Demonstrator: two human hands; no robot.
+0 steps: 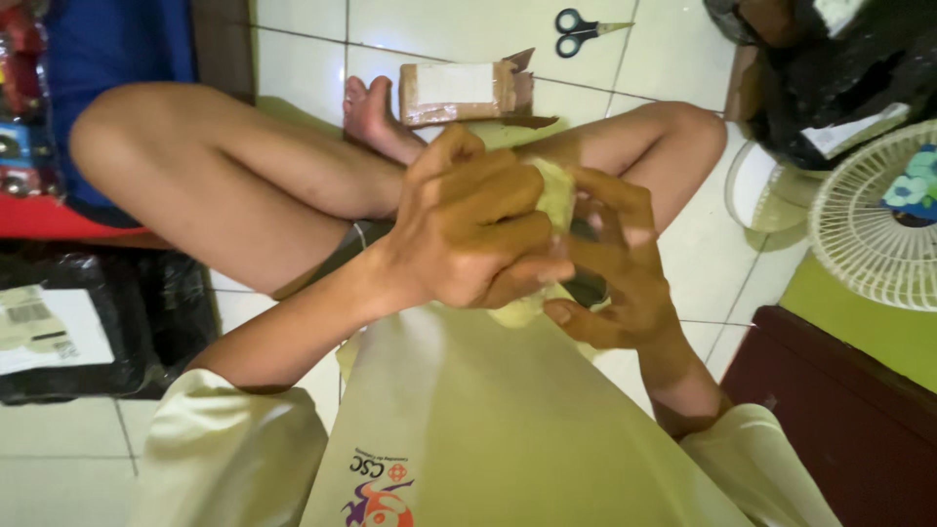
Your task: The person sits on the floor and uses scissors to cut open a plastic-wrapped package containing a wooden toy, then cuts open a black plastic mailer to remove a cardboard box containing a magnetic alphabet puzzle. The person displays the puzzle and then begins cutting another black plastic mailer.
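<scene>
Pale yellow item (552, 195) mostly hidden btwn left hand (478, 224) & right hand (615, 263)

A home floor used for packing. White floor tiles (683, 59), a standing fan (874, 220), scissors (578, 31) and wrapped parcels (459, 91) surround a person sitting cross-legged.

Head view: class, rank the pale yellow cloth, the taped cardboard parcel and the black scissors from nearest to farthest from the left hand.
1. Pale yellow cloth, gripped in the left hand.
2. Taped cardboard parcel, on the floor beyond the foot.
3. Black scissors, on tiles beyond the parcel, farthest.
</scene>
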